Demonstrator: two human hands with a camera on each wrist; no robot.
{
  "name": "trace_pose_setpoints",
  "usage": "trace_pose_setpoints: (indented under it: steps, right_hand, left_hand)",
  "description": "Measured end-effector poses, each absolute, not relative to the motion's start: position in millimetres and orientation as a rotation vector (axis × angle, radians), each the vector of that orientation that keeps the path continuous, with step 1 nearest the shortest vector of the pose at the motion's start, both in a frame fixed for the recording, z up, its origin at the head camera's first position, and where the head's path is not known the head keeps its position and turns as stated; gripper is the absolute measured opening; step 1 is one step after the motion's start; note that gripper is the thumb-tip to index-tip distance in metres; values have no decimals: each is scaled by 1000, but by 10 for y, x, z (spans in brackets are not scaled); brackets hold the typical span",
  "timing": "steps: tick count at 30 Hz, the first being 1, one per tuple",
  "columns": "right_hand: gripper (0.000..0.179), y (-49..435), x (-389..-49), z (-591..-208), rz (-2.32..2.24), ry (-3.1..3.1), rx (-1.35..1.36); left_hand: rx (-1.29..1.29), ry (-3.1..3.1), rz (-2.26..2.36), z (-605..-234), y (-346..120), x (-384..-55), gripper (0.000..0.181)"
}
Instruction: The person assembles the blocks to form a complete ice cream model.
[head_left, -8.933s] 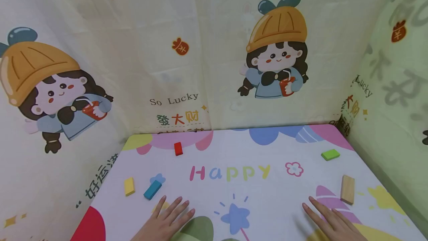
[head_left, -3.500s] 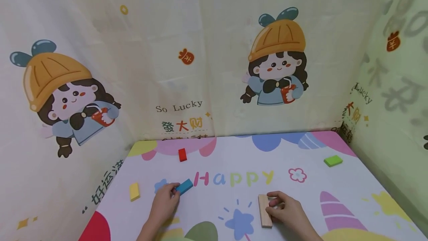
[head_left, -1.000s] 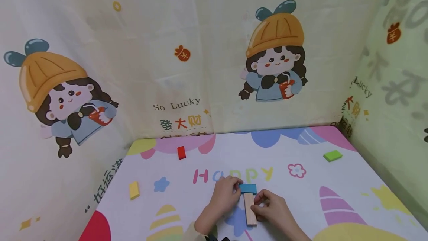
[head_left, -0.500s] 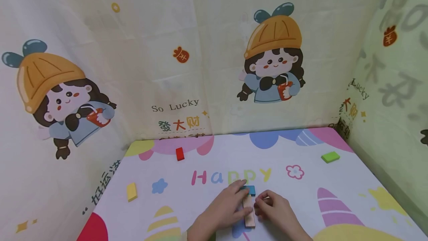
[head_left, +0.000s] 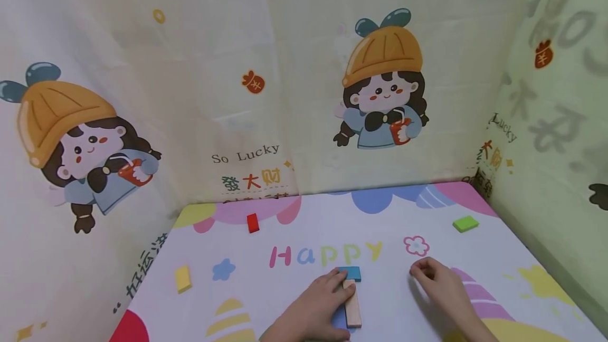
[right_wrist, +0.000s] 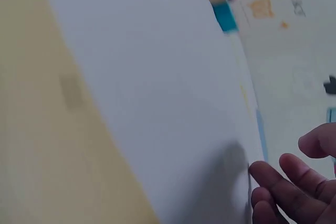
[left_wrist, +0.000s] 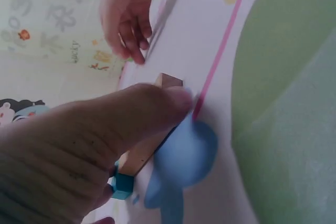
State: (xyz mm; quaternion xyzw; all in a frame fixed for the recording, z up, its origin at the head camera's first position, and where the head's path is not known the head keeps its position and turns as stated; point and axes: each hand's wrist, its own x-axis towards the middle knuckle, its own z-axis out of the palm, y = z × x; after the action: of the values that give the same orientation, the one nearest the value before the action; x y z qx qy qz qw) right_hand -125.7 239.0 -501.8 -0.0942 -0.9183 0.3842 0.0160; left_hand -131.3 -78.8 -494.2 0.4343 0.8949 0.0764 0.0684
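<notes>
A blue block (head_left: 352,274) lies crosswise against the far end of a plain wooden block (head_left: 353,311), near the middle of the table. My left hand (head_left: 314,306) rests over the left side of both; a fingertip touches the blue block and covers part of it. In the left wrist view its thumb lies across the wooden block (left_wrist: 140,155), with the teal end of the blue block (left_wrist: 123,186) below. My right hand (head_left: 442,286) is to the right of the blocks, over the table, loosely curled and holding nothing. Its bare fingers (right_wrist: 281,184) show in the right wrist view.
A red block (head_left: 253,223) lies at the far left of the table (head_left: 304,226), and a yellow block (head_left: 183,279) at the left. A green block (head_left: 465,224) lies at the far right. Printed cloth walls (head_left: 304,94) enclose the back and sides.
The wooden and blue blocks were brought together from opposite sides. In the last half second my right hand has moved away to the right, while my left hand has stayed on the blocks.
</notes>
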Motion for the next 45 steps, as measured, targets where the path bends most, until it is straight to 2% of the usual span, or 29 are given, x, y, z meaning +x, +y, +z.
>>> trace_pose_setpoints:
  steps: [4, 8, 13, 19, 25, 34, 39, 45]
  right_hand:
    - [33, 2845, -1316, -4976, 1080, -2896, -281]
    - [40, 3238, -1364, -4988, 997, -2909, -259]
    - [39, 3511, -1407, -5049, 946, -2840, -315]
    - [38, 3628, -1551, -5099, 955, -2756, -437]
    - [40, 3735, -1709, -5112, 963, -2716, -448]
    - [53, 3857, -1928, -5027, 1168, -2640, -639]
    - [51, 3883, -2028, -4964, 1138, -2644, -612]
    - [47, 3894, -2172, -4997, 1061, -2653, -544]
  left_hand:
    - [1330, 2728, 275, -4970, -756, -1291, 72]
    - [1307, 2729, 319, -4988, -744, -1274, 70]
    - [1218, 2714, 347, -4990, -747, -1249, 76]
    - [1239, 2749, 328, -4982, -750, -1244, 70]
    - [1294, 2779, 255, -4971, -734, -1222, 69]
    - [1221, 2785, 84, -4829, -634, -1161, 61]
    - [1185, 2804, 25, -4818, -583, -1148, 59]
    - [1265, 2888, -43, -4823, -535, -1139, 49]
